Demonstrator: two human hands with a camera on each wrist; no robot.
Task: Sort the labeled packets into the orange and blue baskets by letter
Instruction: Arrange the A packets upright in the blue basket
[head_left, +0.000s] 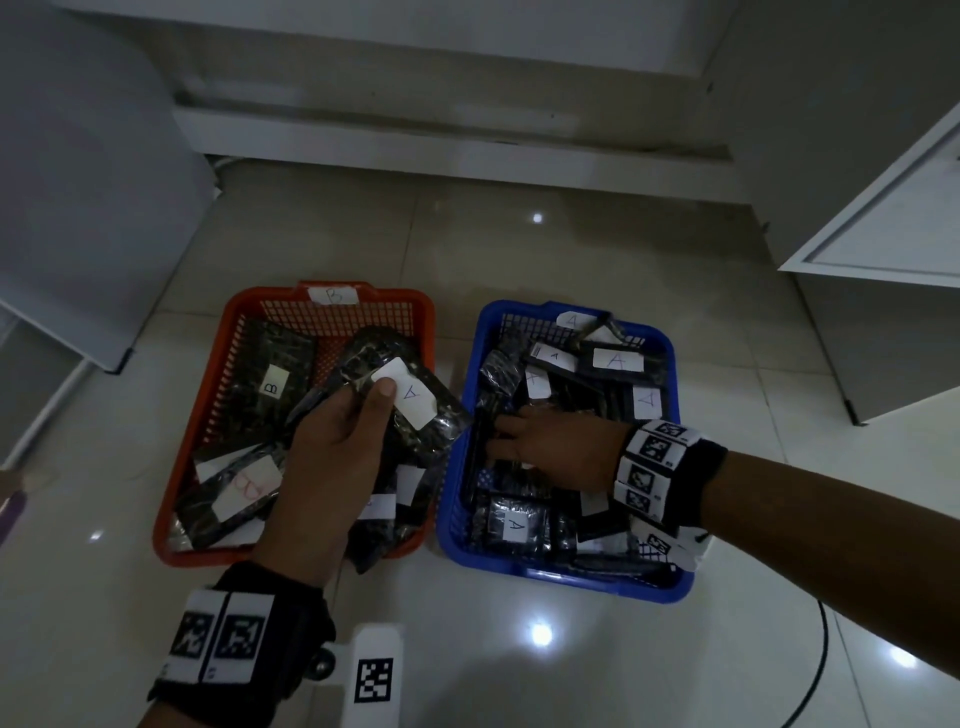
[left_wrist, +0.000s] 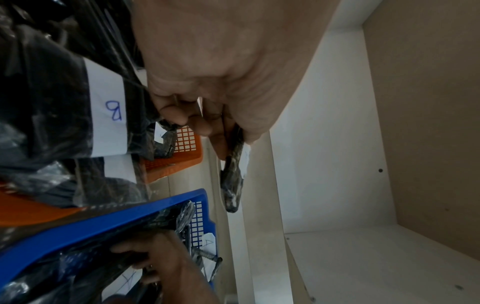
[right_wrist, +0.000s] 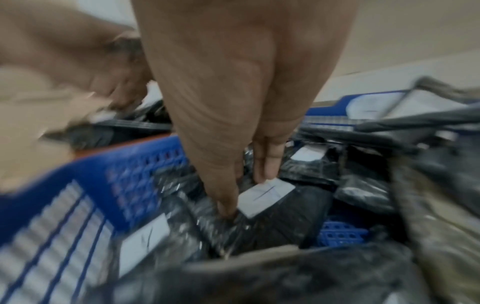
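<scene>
A person's left hand pinches a black plastic packet with a white paper label marked A above the right edge of the orange mesh plastic basket tagged B. The right hand, fingers extended, reaches among packets inside the blue mesh plastic basket tagged A; whether it grips anything is unclear. Sorting looks well advanced, both baskets being full. Several labels are hidden or blurred.
</scene>
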